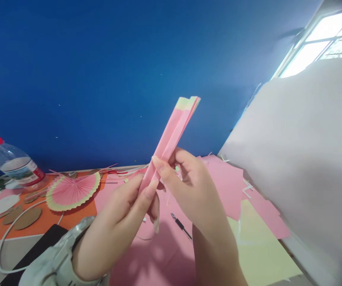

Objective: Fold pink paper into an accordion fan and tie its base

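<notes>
A pink paper strip folded in accordion pleats point(173, 127), with a pale yellow-green band at its top end, is held up and tilted to the right. My left hand point(129, 202) pinches its lower end between thumb and fingers. Higher along the pleats, the thumb and fingers of my right hand point(189, 182) press them together. Below the hands, a black pen point(181, 226) lies on pink paper point(162, 254). On the left rests an opened pleated paper fan point(73, 192), pink with a yellow-green edge.
A red-capped plastic bottle point(16, 163) leans at far left. Brown cardboard discs point(28, 218) lie on orange paper point(84, 218), near a white cable point(2, 248) and a dark flat object point(37, 254). Pale yellow paper point(263, 246) is at right; a blue wall point(114, 71) stands behind.
</notes>
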Motion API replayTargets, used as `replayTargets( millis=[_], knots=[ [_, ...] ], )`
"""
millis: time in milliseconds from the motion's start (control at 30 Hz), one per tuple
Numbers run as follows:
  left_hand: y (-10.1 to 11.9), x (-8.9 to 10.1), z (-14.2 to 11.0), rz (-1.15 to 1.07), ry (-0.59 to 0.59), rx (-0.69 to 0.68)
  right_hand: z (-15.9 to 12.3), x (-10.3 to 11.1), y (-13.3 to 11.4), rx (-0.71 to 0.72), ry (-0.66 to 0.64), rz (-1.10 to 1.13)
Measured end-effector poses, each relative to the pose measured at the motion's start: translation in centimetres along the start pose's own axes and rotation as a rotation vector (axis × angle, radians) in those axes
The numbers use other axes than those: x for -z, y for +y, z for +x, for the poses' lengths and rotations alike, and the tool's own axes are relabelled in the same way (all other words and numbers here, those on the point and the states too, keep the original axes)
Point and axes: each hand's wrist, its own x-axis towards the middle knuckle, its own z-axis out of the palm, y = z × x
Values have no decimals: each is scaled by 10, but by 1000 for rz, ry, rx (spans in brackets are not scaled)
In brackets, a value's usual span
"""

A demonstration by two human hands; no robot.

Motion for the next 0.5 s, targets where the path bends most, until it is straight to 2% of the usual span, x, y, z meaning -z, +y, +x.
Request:
replayTargets(
  millis=[100, 233, 333, 500],
  knots=[
    [2, 3, 1, 11, -3, -13, 1, -1, -1, 26, 5, -11],
    [2, 2, 2, -205, -14, 25, 2, 1, 0, 38, -75, 2],
    [3, -1, 1, -338, 3, 45, 3, 4, 3, 41, -50, -10],
    [1, -3, 1, -390, -32, 51, 3, 4, 6, 47, -54, 25]
  ],
)
